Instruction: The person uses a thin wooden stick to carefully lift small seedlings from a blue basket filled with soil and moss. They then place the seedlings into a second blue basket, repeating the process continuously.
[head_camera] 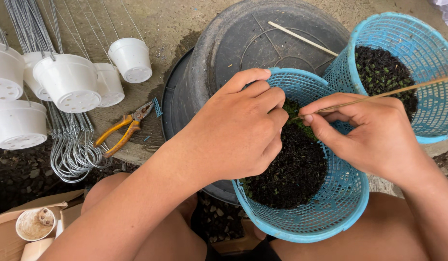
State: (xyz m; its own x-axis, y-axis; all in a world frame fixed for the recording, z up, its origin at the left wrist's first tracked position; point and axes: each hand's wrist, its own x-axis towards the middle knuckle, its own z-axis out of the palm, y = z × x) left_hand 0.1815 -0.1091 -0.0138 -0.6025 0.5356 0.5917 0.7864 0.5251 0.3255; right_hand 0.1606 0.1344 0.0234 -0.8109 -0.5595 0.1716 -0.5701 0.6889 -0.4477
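A blue plastic mesh basket (325, 220) leans toward me between my knees, filled with dark soil and tiny green seedlings (294, 174). My left hand (238, 133) reaches over its rim, fingers curled down and pinched at the seedlings at the top of the soil. My right hand (374, 137) holds a thin wooden stick (378, 95) between thumb and forefinger, its tip pointing at the same spot. The fingertips of both hands almost meet there.
A second blue basket (427, 63) with soil stands at the right. An upturned black tub (233, 48) carries another stick (303, 38). White hanging pots (69, 82) with wire hooks (74, 150) and orange-handled pliers (122, 130) lie at left. A cardboard box (21, 227) is bottom left.
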